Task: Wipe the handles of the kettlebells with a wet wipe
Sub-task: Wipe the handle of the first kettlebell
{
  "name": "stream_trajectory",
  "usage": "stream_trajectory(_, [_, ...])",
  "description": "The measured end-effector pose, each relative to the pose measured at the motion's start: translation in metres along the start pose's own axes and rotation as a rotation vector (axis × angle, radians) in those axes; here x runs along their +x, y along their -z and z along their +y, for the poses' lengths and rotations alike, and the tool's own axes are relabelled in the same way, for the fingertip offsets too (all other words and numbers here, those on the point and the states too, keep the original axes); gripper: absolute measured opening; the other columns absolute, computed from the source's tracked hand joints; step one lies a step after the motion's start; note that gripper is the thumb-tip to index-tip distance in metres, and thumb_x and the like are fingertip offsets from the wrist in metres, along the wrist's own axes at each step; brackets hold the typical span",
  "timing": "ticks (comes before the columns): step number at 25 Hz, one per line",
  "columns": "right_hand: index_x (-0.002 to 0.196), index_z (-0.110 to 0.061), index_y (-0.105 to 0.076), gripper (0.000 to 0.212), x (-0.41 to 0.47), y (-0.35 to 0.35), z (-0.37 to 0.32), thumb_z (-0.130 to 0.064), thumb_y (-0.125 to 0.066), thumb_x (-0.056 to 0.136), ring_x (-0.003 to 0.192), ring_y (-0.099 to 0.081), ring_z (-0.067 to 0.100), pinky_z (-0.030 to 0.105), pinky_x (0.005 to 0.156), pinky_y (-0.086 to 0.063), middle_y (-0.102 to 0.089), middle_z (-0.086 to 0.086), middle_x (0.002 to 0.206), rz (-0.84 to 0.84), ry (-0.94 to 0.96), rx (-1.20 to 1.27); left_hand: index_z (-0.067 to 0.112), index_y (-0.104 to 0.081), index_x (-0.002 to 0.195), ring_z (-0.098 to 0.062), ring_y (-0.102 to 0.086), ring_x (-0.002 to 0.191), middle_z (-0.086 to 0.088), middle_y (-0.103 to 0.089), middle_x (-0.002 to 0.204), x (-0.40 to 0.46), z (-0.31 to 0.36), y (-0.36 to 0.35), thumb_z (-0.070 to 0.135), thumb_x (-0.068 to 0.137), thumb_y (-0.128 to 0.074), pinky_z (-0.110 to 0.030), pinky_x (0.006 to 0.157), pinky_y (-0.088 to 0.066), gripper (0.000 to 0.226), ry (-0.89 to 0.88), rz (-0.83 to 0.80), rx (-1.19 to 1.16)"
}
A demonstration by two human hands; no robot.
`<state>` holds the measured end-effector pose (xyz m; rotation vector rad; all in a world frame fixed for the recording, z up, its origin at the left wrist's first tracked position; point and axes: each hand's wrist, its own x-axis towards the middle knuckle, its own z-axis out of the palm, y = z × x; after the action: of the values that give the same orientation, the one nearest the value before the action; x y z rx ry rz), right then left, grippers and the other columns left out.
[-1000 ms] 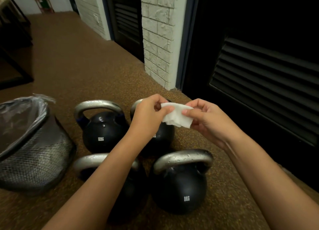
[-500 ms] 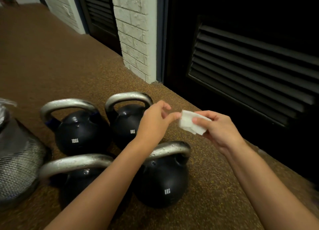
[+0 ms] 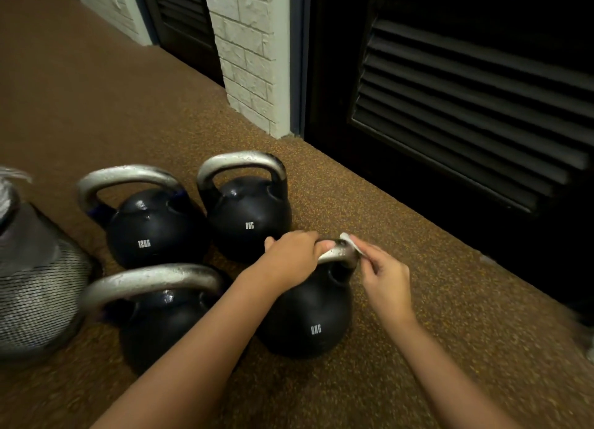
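The left hand (image 3: 291, 259) was curled over the silver handle (image 3: 337, 254) of the near-right kettlebell (image 3: 308, 319) – the one marked 8KG, standing on the brown speckled floor (image 3: 418, 300) nearest the louvred doors (image 3: 466, 113) – gripping and steadying it. The right hand (image 3: 384, 276) pinched a folded wet wipe (image 3: 348, 242) against the handle's right bend. To wipe well, I judged the wipe should wrap the bar and slide along its whole arch, the left hand shifting aside so no part was skipped. Three other kettlebells stood to the left, one marked 12KG (image 3: 154, 226), apparently unwiped. Most of the wipe was hidden behind fingers and handle – how far it wrapped could not be told; the mesh bin (image 3: 35, 287) was cut off at the left edge
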<state>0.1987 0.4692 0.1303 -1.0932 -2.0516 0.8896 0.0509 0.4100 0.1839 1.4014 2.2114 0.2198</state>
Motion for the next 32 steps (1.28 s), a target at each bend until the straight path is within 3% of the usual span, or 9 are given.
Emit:
stream_trajectory(2, [0.117,-0.025,-0.064,0.044,-0.001,-0.002,-0.009,0.002,-0.051,0.086,0.101,-0.063,0.005,0.024,0.095,-0.047,-0.067,-0.011,0.112,0.015,-0.142,-0.027,0.017,-0.051,0.122,-0.024,-0.045,0.116,-0.005,-0.052,0.123,-0.003,-0.002,0.000,0.043,0.098,-0.029,-0.043,0.098,-0.027,0.041,-0.016,0.030,-0.007])
stream_trajectory(6, [0.118,-0.021,-0.063,0.042,-0.017,-0.004,-0.020,0.004,-0.049,0.088,0.100,-0.056,-0.009,0.000,0.093,-0.035,-0.061,-0.016,0.113,0.086,-0.108,0.028,0.014,-0.049,0.124,-0.027,-0.044,0.118,-0.008,-0.051,0.125,-0.006,-0.003,-0.003,0.037,0.099,-0.029,-0.042,0.097,-0.029,0.039,-0.033,0.072,0.011])
stream_trajectory(9, [0.118,-0.025,-0.063,0.041,-0.013,-0.005,-0.016,-0.001,-0.049,0.088,0.067,-0.058,0.000,0.017,0.074,-0.045,-0.070,-0.005,0.100,0.067,-0.218,-0.013,0.013,-0.050,0.122,-0.028,-0.045,0.118,-0.010,-0.053,0.124,-0.005,-0.001,-0.002,0.030,0.100,-0.032,-0.043,0.096,-0.029,0.033,-0.050,0.080,0.021])
stream_trajectory(11, [0.118,-0.022,-0.064,0.039,-0.004,-0.005,-0.021,-0.002,-0.048,0.088,0.075,-0.062,0.011,0.022,0.077,-0.046,-0.072,0.005,0.103,0.057,-0.313,-0.062,0.012,-0.051,0.120,-0.029,-0.046,0.117,-0.011,-0.054,0.123,-0.005,-0.001,0.001,0.028,0.100,-0.033,-0.043,0.096,-0.029,0.032,-0.063,0.079,0.015])
stream_trajectory(17, [0.125,-0.030,-0.056,0.048,-0.019,-0.006,-0.030,0.000,-0.044,0.089,0.060,-0.040,-0.007,0.009,0.060,-0.032,-0.065,-0.002,0.099,0.038,-0.341,0.036,0.013,-0.049,0.125,-0.029,-0.044,0.120,-0.011,-0.053,0.126,-0.011,0.005,0.007,0.030,0.100,-0.031,-0.044,0.097,-0.028,0.035,-0.030,0.025,0.025])
stream_trajectory(20, [0.124,-0.022,-0.059,0.048,-0.008,-0.008,-0.036,0.003,-0.041,0.088,0.089,-0.063,0.016,0.018,0.080,-0.047,-0.066,0.005,0.117,0.057,-0.364,0.001,0.012,-0.050,0.123,-0.029,-0.045,0.118,-0.011,-0.054,0.125,-0.012,0.006,0.009,0.029,0.100,-0.031,-0.043,0.096,-0.029,0.034,-0.041,0.019,0.024])
stream_trajectory(23, [0.120,-0.020,-0.062,0.048,-0.017,-0.008,-0.033,0.008,-0.042,0.086,0.117,-0.056,0.010,0.021,0.106,-0.037,-0.062,-0.002,0.125,0.080,-0.124,-0.003,0.011,-0.052,0.119,-0.029,-0.046,0.117,-0.011,-0.055,0.123,-0.009,0.004,0.006,0.031,0.100,-0.031,-0.042,0.096,-0.028,0.035,-0.036,0.029,0.017])
stream_trajectory(28, [0.116,-0.020,-0.066,0.048,0.006,-0.010,-0.019,0.005,-0.040,0.085,0.085,-0.062,0.019,0.031,0.092,-0.049,-0.069,0.008,0.113,0.048,-0.281,-0.064,0.011,-0.054,0.118,-0.030,-0.048,0.115,-0.012,-0.058,0.118,-0.006,0.001,0.002,0.031,0.100,-0.032,-0.041,0.097,-0.030,0.034,-0.058,0.077,0.015])
stream_trajectory(32, [0.113,-0.021,-0.067,0.049,-0.005,-0.005,-0.024,0.009,-0.042,0.083,0.094,-0.060,0.004,0.012,0.094,-0.041,-0.068,-0.004,0.114,0.059,-0.093,-0.009,0.011,-0.054,0.121,-0.031,-0.048,0.116,-0.012,-0.058,0.120,-0.005,-0.002,0.000,0.033,0.099,-0.033,-0.042,0.102,-0.032,0.037,-0.071,0.103,-0.013])
